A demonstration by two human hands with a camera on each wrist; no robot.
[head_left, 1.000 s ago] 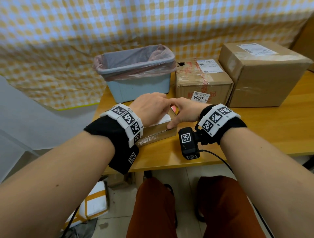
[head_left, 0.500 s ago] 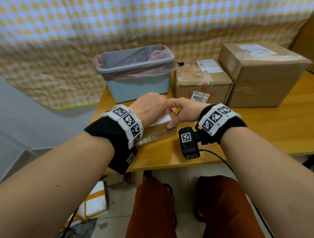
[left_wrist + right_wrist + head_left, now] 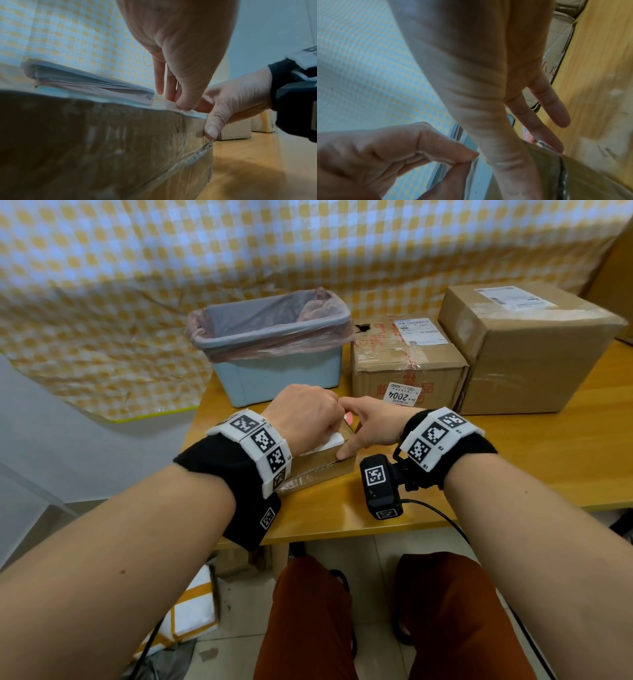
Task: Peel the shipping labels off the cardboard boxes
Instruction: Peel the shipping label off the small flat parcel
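A small flat cardboard box (image 3: 318, 470) lies near the table's front edge, with a white shipping label (image 3: 329, 441) on its top. My left hand (image 3: 305, 416) is above it, and its thumb and fingers (image 3: 181, 104) pinch the label's edge (image 3: 159, 104). My right hand (image 3: 370, 426) grips the box's right end, with the thumb (image 3: 211, 129) on the near side and the fingers (image 3: 556, 112) reaching over the far edge. In the right wrist view the left hand (image 3: 419, 146) pinches the pale sheet beside my right thumb.
A pale blue bin (image 3: 274, 371) lined with a pink bag stands behind the hands. To its right are a medium box (image 3: 407, 364) with a top label (image 3: 419, 332) and a "2004" sticker (image 3: 399, 396), and a large box (image 3: 527, 354) with a label (image 3: 513, 298).
The left hand has shifted very slightly toward the right hand. The box and the right hand have stayed where they were.
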